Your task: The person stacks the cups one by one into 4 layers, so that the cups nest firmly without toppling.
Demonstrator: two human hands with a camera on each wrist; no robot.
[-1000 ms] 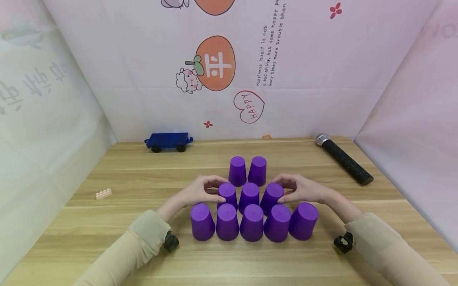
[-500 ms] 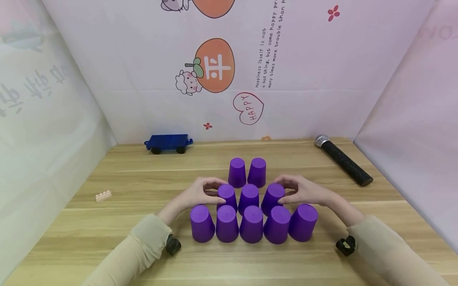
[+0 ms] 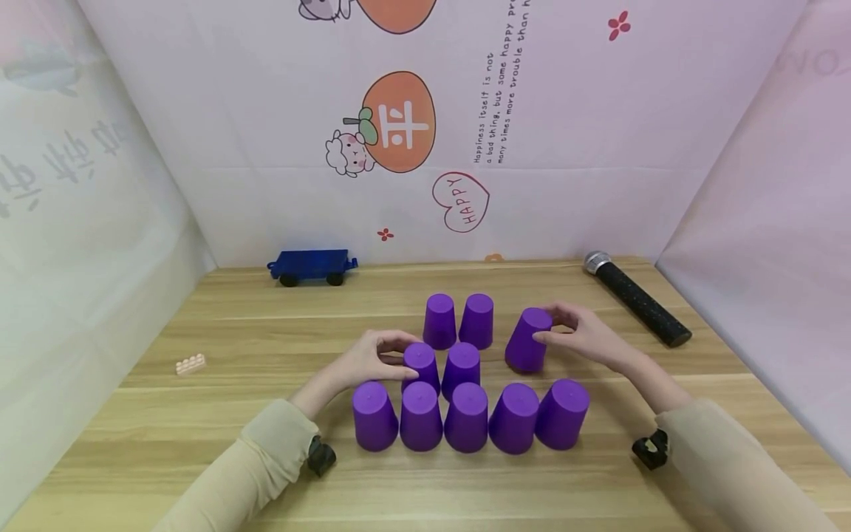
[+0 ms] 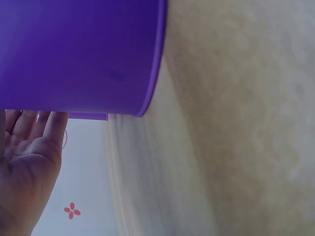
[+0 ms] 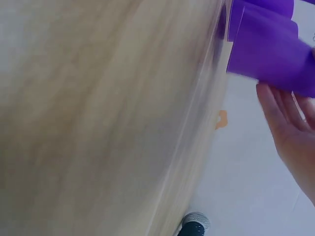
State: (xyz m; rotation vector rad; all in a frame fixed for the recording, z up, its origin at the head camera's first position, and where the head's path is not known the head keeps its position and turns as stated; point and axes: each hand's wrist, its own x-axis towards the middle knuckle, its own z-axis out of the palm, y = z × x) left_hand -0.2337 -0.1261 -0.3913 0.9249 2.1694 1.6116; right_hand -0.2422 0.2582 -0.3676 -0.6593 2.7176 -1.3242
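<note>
Upside-down purple cups stand in rows on the wooden table. My right hand (image 3: 583, 338) grips one purple cup (image 3: 527, 347), slightly tilted, to the right of the two back-row cups (image 3: 459, 325). In the right wrist view, the fingers of the right hand (image 5: 290, 130) lie along this cup (image 5: 270, 49). With thumb and fingers, my left hand (image 3: 374, 360) holds the left cup of the middle row (image 3: 420, 358); another middle cup (image 3: 462, 366) stands right beside it. Nearest me runs a front row of several cups (image 3: 467, 420).
A blue toy wagon (image 3: 311, 266) stands at the back left of the table (image 3: 266, 318). At the right lies a black microphone (image 3: 641, 301). A small pale toy brick (image 3: 190, 364) lies on the left. Printed white cloth (image 3: 572, 148) encloses the back and sides.
My right hand has carried the right cup of the middle row backward and to the right, away from its neighbours. The left hand stays on its cup.
</note>
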